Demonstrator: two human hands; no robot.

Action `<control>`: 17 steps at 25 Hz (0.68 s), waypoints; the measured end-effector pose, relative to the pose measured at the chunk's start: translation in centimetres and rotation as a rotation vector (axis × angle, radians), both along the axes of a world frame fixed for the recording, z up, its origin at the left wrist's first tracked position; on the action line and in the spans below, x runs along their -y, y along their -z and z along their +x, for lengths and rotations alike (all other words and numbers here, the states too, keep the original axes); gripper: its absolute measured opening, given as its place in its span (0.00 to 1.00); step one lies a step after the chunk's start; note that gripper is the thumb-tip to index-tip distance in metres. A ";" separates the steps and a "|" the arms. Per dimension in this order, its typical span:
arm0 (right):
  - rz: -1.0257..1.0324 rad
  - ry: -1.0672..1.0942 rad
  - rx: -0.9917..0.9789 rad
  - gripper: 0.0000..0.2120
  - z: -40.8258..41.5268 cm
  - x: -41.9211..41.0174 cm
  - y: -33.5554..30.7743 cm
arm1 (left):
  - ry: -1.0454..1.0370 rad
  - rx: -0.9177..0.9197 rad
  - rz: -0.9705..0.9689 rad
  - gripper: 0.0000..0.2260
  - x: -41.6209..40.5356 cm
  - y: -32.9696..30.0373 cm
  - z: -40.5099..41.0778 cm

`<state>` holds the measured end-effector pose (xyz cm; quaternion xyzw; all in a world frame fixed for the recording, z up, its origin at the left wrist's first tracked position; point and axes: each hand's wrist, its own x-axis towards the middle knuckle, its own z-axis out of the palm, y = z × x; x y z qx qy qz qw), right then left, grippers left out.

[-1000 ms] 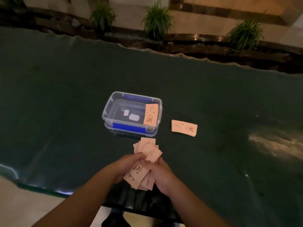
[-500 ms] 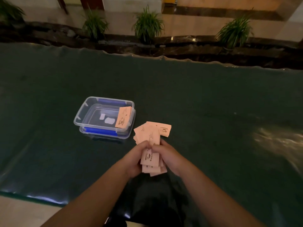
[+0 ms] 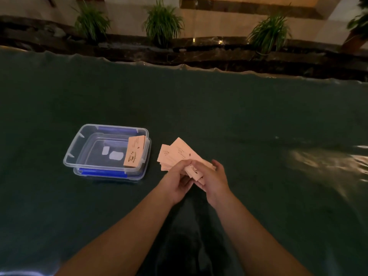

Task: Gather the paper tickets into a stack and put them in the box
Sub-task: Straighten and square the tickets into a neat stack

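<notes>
A loose bundle of pale pink paper tickets (image 3: 175,154) fans out above the dark green table. My left hand (image 3: 177,180) and my right hand (image 3: 213,178) both grip its near end, fingers pinched together on the paper. To the left stands a clear plastic box (image 3: 79,154) with blue clips, open on top. One pink ticket (image 3: 134,151) leans against the box's right inner wall. Two small white labels (image 3: 112,154) show on the box's floor.
The dark green cloth (image 3: 239,126) covers the whole table, with a wavy far edge. Beyond it runs a dark stone ledge with several potted plants (image 3: 163,22). A light glare (image 3: 328,162) lies on the cloth at the right.
The separate small pile that lay right of the box a second ago is no longer on the cloth. Both hands shifted right of the box, and the bundle is now fanned out more.
</notes>
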<state>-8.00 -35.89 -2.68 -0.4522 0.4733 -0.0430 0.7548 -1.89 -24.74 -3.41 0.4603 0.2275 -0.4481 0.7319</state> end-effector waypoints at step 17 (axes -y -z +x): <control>-0.202 -0.240 -0.253 0.44 5.1 4.0 4.0 | 0.390 0.312 0.770 0.49 -2.1 2.1 7.5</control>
